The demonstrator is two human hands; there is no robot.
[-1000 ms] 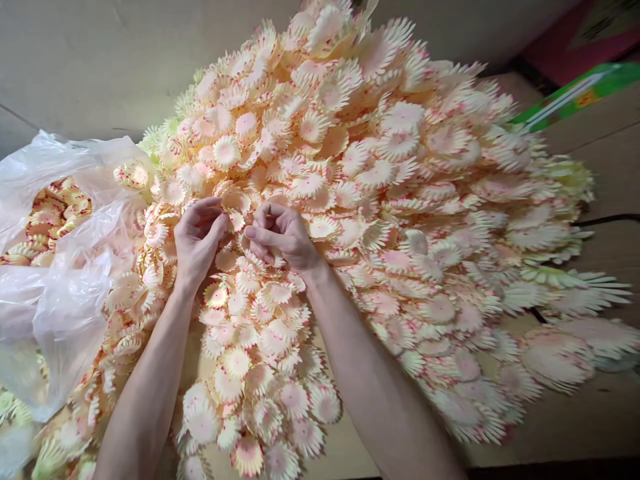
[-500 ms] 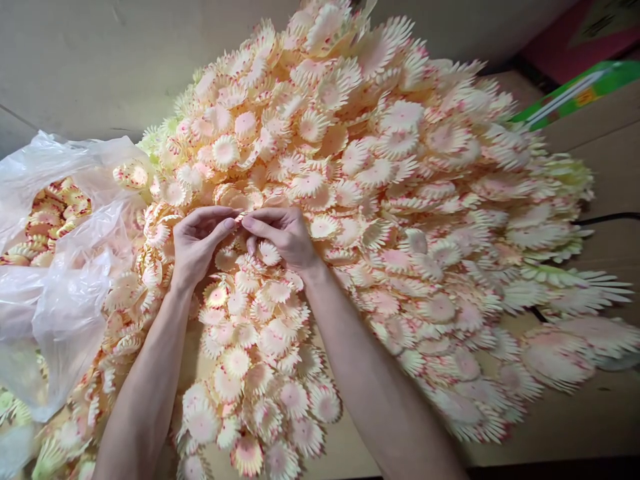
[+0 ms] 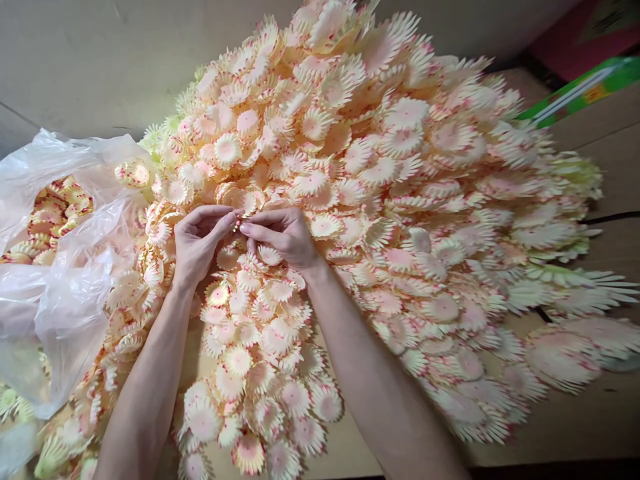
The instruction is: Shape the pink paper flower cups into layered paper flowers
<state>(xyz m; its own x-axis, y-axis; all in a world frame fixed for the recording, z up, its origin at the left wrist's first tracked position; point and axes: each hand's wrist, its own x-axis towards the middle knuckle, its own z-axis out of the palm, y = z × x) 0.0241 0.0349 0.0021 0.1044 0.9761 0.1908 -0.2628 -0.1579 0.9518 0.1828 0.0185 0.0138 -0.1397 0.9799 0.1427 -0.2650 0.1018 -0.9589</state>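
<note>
A large heap of cream and pink fringed fabric flower pieces (image 3: 380, 173) covers the brown surface. My left hand (image 3: 197, 241) and my right hand (image 3: 283, 235) meet at the middle of the heap, fingertips pinched together on one small flower piece (image 3: 240, 217) held edge-on between them. Both thumbs and forefingers press on it from either side. My forearms reach in from the bottom edge over more flower pieces.
A clear plastic bag (image 3: 65, 267) with more flower pieces lies at the left. A green box (image 3: 580, 93) sits at the upper right on the cardboard surface (image 3: 600, 413). A dark cable (image 3: 615, 217) runs at the right edge. A pale wall stands behind.
My hands rose slightly from digging in the heap and came together, pinching one flower piece between the fingertips. The view shifted a little.
</note>
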